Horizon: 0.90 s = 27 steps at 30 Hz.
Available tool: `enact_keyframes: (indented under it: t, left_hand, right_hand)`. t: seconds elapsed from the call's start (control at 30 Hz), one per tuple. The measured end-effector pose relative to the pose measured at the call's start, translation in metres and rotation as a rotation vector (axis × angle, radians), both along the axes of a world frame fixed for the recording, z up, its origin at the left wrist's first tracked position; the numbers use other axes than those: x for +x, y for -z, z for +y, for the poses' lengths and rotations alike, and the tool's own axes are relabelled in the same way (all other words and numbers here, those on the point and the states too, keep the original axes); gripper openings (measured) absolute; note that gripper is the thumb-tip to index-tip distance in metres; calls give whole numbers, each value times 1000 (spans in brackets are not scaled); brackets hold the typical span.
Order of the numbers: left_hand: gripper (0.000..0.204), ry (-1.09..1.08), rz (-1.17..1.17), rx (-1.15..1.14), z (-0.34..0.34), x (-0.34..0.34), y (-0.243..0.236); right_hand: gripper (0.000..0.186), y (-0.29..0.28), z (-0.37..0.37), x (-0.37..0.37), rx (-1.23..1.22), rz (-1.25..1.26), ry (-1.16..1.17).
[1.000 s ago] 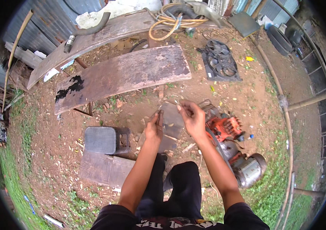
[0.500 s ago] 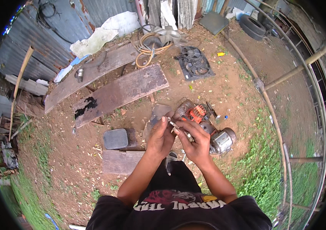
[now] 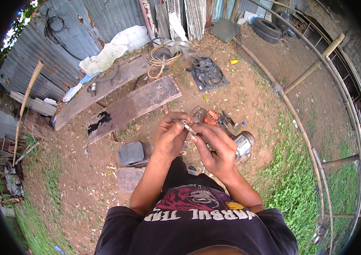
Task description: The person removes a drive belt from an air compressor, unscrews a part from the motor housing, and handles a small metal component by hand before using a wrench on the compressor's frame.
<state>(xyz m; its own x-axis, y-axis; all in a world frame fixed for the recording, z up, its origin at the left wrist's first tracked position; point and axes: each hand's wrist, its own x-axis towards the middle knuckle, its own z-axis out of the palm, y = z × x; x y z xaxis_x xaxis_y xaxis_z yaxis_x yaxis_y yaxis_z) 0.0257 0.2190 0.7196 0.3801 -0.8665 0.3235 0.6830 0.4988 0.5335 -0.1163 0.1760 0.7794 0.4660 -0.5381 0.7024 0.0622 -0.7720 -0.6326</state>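
A small silvery cylindrical metal part (image 3: pixel 187 127) is held up in front of my chest, its exact kind too small to make out. My left hand (image 3: pixel 170 134) pinches its upper left end between thumb and fingers. My right hand (image 3: pixel 215 148) grips the lower right end, thumb tip pressed near it and fingers curled over. Below and beyond my hands, partly hidden by them, an orange and grey machine (image 3: pixel 211 117) sits on the ground. Close to my right hand lies a silver motor-like cylinder (image 3: pixel 243 146).
Two long weathered boards (image 3: pixel 135 106) stretch across the left. A grey ribbed pad (image 3: pixel 131 153) lies nearer, beside a wooden plank (image 3: pixel 129 180). Farther off are a black fan assembly (image 3: pixel 208 74), a coiled tan hose (image 3: pixel 160 63) and tyres (image 3: pixel 267 29). Bamboo poles (image 3: pixel 301 124) run along the right.
My hands and the metal part have come slightly higher and closer, the part still between them. The whole view has shifted a little, so background things sit farther left on the right side.
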Motion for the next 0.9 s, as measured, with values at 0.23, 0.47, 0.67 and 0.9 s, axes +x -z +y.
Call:
enact_keyframes:
  t: [0.23,0.47,0.67,0.9]
  left_hand:
    - [24,-56,-125,15,23,-18,-16]
    - [25,-103,-283,64,37,-28,-21]
    - [24,-136,-209,85,54,-32,-21]
    - [23,-212,-185,28,73,-26,-11]
  right_hand:
    - [27,-8,15,-27,-26,-27,-17]
    - [20,3,31,-40,365,-139,-153]
    - [16,13,45,-29,465,-229,-207]
    - [15,21,60,-18,223,-84,-75]
